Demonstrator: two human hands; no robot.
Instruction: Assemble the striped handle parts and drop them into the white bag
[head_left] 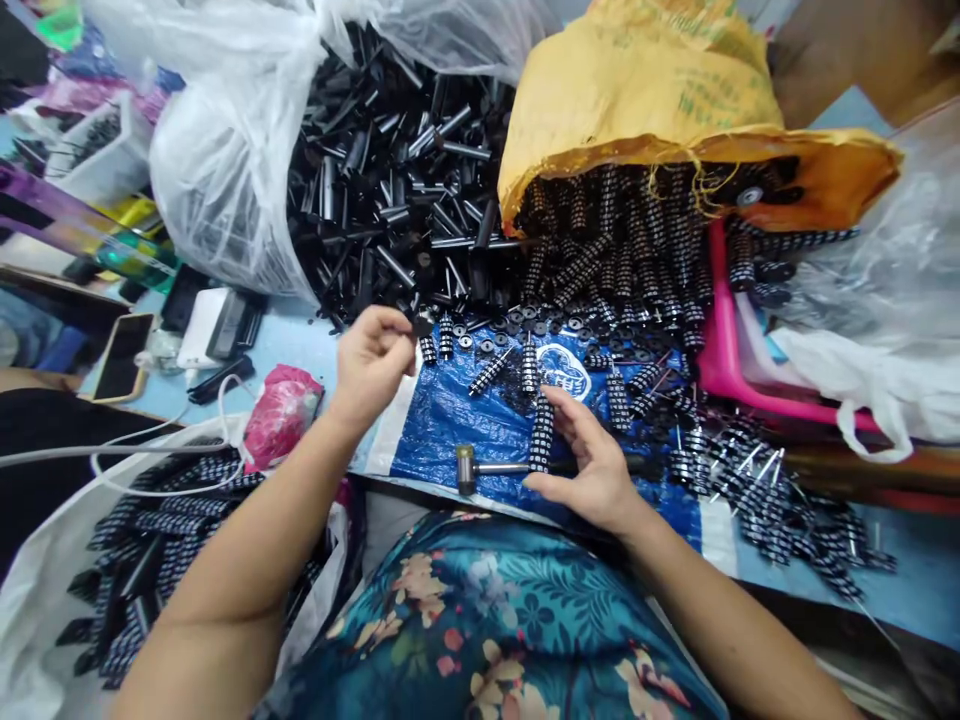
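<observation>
My right hand [589,465] has its thumb and fingers around a black roller [541,435] with rows of white squares, standing nearly upright. Raised to the left, my left hand [375,362] is closed in a pinch near the pile of black tubes; a small dark piece shows by its fingertips, too unclear to name. A hammer [466,470] lies crosswise on the blue sheet [431,425], its shaft passing behind the roller. Another patterned roller [529,365] stands just beyond, and one with a thin metal rod [489,372] lies beside it.
Black tubes [397,200] spill from a clear plastic bag [232,170]. A yellow sack [637,90] holds many rollers, beside a pink frame [724,340]. Black discs [528,340] lie in front. Left are a phone [124,355], a pink bundle [283,415] and a white sack [37,610].
</observation>
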